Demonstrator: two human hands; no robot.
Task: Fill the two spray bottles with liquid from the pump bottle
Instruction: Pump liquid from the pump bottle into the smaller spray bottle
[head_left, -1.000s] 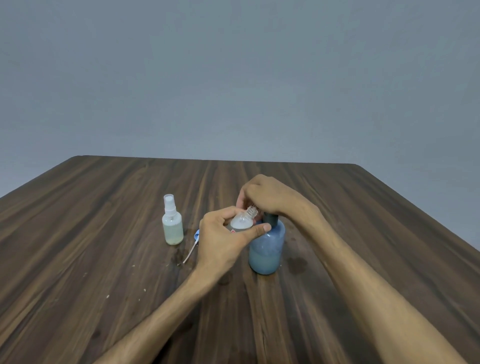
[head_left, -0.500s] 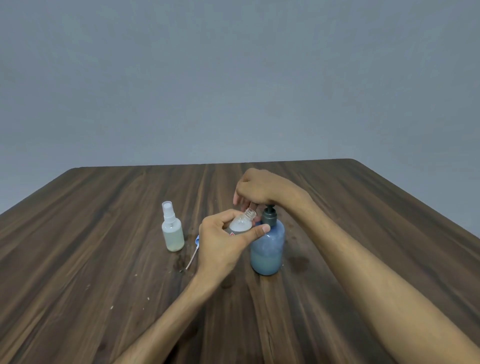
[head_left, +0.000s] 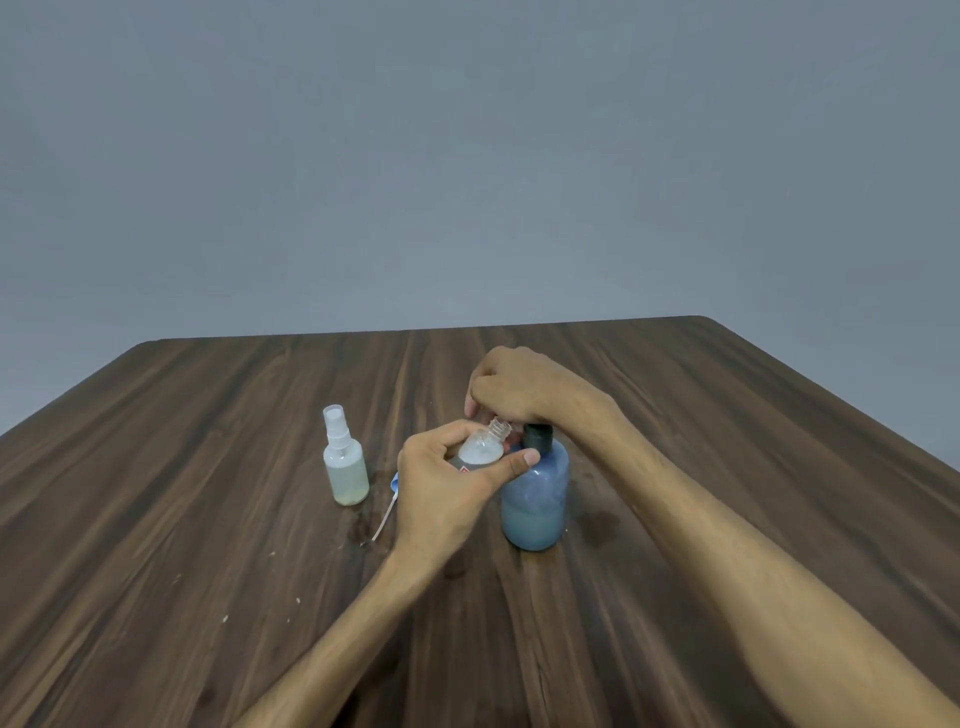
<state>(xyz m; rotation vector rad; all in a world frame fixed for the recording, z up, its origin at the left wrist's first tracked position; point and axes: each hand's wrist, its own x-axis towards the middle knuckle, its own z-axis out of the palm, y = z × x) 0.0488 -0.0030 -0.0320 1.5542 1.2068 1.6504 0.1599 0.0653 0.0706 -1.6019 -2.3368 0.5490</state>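
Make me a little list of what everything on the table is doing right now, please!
left hand: grips the open spray bottle, tilted, neck toward the pump
right hand: rests on top of the pump bottle, covering the pump head
pump bottle: blue, upright, partly full
second spray bottle: upright, sprayer on, pale liquid inside, untouched
loose sprayer top: lies on the table with its tube, beside the left hand
table: dark wood, some wet marks near the bottles

Left hand (head_left: 441, 483) tilts open spray bottle (head_left: 480, 449) beside pump bottle (head_left: 535, 499), right hand (head_left: 524, 387) above
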